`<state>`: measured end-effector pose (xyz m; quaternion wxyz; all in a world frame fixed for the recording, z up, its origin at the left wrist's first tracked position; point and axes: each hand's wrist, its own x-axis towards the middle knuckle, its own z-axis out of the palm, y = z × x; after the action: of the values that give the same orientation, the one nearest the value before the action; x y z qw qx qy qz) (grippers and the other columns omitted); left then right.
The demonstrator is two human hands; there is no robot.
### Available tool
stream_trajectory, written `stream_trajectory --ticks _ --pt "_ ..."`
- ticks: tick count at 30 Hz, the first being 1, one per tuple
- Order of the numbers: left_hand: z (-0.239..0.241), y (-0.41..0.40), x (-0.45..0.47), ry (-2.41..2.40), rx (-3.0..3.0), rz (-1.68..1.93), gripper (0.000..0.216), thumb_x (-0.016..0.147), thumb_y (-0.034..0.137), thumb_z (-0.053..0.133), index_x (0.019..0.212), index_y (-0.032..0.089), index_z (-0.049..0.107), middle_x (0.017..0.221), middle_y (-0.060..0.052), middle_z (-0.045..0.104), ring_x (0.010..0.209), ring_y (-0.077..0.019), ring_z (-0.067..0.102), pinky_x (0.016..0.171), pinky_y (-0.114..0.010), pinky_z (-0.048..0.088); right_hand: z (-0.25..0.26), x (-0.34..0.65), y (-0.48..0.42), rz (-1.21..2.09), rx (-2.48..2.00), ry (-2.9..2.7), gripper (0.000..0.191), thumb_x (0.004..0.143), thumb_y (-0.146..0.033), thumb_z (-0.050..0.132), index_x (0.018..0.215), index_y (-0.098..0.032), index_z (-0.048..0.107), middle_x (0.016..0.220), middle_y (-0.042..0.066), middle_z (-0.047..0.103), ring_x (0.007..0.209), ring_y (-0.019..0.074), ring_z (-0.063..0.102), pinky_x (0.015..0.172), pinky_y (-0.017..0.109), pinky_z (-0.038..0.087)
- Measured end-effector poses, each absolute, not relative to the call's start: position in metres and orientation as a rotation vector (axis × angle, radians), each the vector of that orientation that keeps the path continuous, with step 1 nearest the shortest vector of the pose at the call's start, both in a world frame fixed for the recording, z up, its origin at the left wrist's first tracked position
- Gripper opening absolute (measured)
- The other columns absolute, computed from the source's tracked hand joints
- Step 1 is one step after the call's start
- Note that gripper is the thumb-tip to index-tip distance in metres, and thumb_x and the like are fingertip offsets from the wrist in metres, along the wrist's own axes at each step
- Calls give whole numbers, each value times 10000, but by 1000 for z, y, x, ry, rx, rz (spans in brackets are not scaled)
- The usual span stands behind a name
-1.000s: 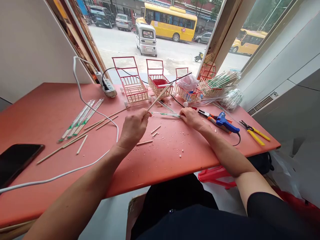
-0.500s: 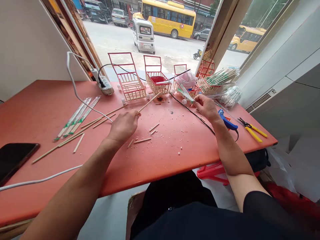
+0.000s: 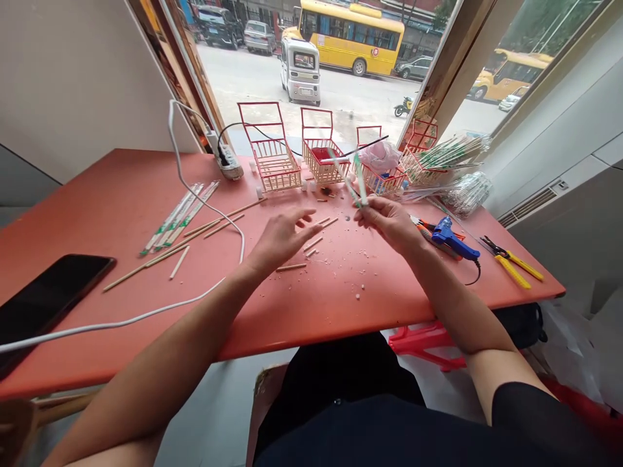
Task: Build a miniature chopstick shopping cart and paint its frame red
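My left hand [image 3: 280, 239] hovers low over the middle of the table, its fingers apart and nothing held. Close to its fingertips a wooden stick [image 3: 329, 222] lies on the tabletop, partly hidden by the hand. In my right hand [image 3: 384, 220] a clear chopstick wrapper [image 3: 361, 181] with green print is pinched between thumb and fingers; its loose ends stick up and blur a little. Short cut sticks [image 3: 291, 267] and crumbs lie between the hands. Behind them stand small wooden carts with red frames, among them an empty one [image 3: 277, 165] and one with a red lining [image 3: 324, 155].
Wrapped chopsticks [image 3: 178, 217], long sticks [image 3: 165, 258] and a phone [image 3: 53, 292] are at left. A white cable [image 3: 180, 162] loops from the power strip [image 3: 228, 165]. At right lie a blue glue gun [image 3: 452, 240], yellow-handled pliers [image 3: 516, 266] and bundled chopsticks [image 3: 467, 191].
My left hand has let go of the wooden stick and spread its fingers. My right hand still holds the wrapper, now folded upward. The whole view has shifted to the right.
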<state>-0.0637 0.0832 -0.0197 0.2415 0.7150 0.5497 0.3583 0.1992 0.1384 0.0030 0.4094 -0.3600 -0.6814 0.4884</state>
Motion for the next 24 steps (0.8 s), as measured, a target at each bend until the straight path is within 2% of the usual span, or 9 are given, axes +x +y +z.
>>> stream_trajectory --ticks 2,5,8,11,13,16,18,21,24 --pt "-12 76 -47 1219 1752 1057 632 944 651 658 1299 130 712 1108 -146 770 934 -264 721 800 -366 563 0 186 126 1294 -871 -1876 529 846 -716 819 940 -196 784 877 44 808 758 141 688 699 273 539" --pt "-4 64 -25 1039 1548 1179 554 958 716 625 1027 171 700 892 -99 730 786 -233 685 733 -364 540 -2 174 114 1385 -780 -2091 586 915 -759 714 928 -179 797 917 70 823 769 158 712 686 280 544" --pt "0 58 -18 1044 1487 1253 449 1022 617 529 814 221 573 806 -74 685 692 -209 632 711 -369 519 4 174 113 1339 -743 -2309 647 952 -788 632 977 -167 812 939 75 824 804 180 730 716 296 556" --pt "2 58 -18 1308 1665 1295 374 1036 457 464 756 226 551 753 -53 654 734 -210 609 750 -350 490 19 178 114 1011 -866 -2389 649 955 -781 632 1090 -173 813 1064 91 821 981 225 745 850 331 575" --pt "4 57 -15 1417 1842 1164 363 1026 379 447 718 223 561 716 -47 647 727 -210 602 741 -339 471 24 176 112 870 -910 -2292 710 924 -821 640 1182 -175 785 1219 124 795 1128 264 729 955 377 583" --pt "9 50 -2 1386 2040 876 350 1000 282 462 672 219 566 697 -57 670 686 -205 612 690 -330 455 19 163 104 1028 -770 -2198 786 925 -902 535 1200 -200 760 1304 122 769 1190 281 715 1030 427 585" --pt "16 45 -1 1293 2108 693 335 986 275 501 669 213 591 689 -58 685 661 -198 619 653 -320 448 10 156 99 1238 -709 -2061 794 961 -918 421 1102 -217 765 1175 105 793 1118 273 740 977 420 607" --pt "31 44 -27 1158 2079 388 341 950 438 629 709 205 694 699 -37 717 632 -175 620 631 -289 459 1 156 102 1406 -773 -1656 783 958 -941 371 949 -228 695 820 52 729 840 213 740 792 350 614" --pt "45 55 -80 1627 1829 648 322 969 397 572 930 152 777 819 -57 753 755 -180 679 767 -304 539 4 167 112 1482 -811 -1332 661 1012 -855 434 861 -236 607 585 -44 541 546 126 563 588 255 516"
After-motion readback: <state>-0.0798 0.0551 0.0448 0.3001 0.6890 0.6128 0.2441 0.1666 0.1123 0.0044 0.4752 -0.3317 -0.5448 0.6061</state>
